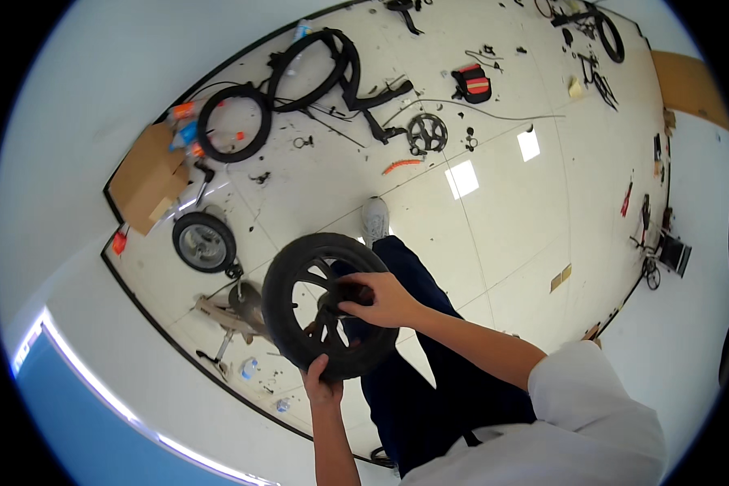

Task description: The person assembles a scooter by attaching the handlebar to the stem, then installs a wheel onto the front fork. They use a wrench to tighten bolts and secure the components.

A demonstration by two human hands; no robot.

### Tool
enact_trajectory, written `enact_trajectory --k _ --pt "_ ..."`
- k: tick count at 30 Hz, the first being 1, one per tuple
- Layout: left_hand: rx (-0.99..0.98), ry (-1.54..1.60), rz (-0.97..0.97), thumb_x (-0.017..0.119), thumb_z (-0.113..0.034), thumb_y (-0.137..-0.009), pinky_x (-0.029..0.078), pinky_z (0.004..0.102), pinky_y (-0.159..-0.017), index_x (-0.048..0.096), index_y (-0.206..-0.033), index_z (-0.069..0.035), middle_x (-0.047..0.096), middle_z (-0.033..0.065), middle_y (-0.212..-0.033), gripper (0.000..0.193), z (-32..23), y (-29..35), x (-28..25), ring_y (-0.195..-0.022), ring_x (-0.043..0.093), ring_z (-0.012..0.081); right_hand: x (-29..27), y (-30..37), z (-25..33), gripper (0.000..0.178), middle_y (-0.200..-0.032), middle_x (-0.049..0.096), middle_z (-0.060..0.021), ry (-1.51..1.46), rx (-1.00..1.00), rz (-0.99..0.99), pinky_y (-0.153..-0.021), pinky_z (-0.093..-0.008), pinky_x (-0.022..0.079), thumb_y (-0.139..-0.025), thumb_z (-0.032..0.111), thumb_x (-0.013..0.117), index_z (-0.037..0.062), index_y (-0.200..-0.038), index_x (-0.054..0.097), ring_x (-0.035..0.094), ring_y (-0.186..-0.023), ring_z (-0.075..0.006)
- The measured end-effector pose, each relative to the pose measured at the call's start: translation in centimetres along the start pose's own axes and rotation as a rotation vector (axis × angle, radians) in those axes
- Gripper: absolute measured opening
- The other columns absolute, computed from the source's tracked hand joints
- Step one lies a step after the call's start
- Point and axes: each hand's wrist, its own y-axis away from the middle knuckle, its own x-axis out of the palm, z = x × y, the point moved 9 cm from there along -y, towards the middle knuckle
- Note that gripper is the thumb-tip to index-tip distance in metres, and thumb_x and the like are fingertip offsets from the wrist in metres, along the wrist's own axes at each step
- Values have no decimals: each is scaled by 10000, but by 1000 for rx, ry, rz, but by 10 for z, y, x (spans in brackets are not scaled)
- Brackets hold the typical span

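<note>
A black spoked wheel with a thick tyre (282, 275) is held up in front of my legs. My left hand (321, 382) grips the tyre from below, its thumb lying on the near side and its other fingers partly hidden behind the rim. At the wheel's middle, my right hand (374, 298) has its thumb and fingers closed around the dark hub. Whether a separate small part sits between those fingers, I cannot make out.
Around me on the tiled floor lie a second wheel (205, 243), a cardboard box (148, 180), loose black tyres (235, 152), a chainring (427, 133), a red and black bag (473, 84) and a beige frame part (227, 317). Small parts and cables are scattered farther off.
</note>
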Motion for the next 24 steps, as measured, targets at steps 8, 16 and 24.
enact_trajectory --k 8,16,24 --pt "-167 71 44 565 -45 -696 453 667 -918 353 -1331 6 404 214 -1307 672 55 -66 37 -1241 432 409 -104 -7 -88 597 -1047 627 -164 140 171 -198 -810 -344 543 -678 281 823 -3 -1144 583 652 -932 -244" --pt "-267 -207 305 609 -28 -704 458 679 -901 382 -1333 -3 404 199 -1320 669 13 -32 148 -1288 378 384 -189 67 -50 1172 -1332 416 -225 -279 149 -357 -996 -390 432 -547 336 917 29 -1436 218 489 -1202 -306" --pt "-116 -744 253 741 -39 -721 476 318 -879 498 -1232 46 609 123 -1098 572 27 -43 207 -1027 599 217 -230 88 -78 1238 -1362 369 -242 -330 156 -489 -1102 -402 303 -515 387 912 -43 -1427 193 391 -1294 -334"
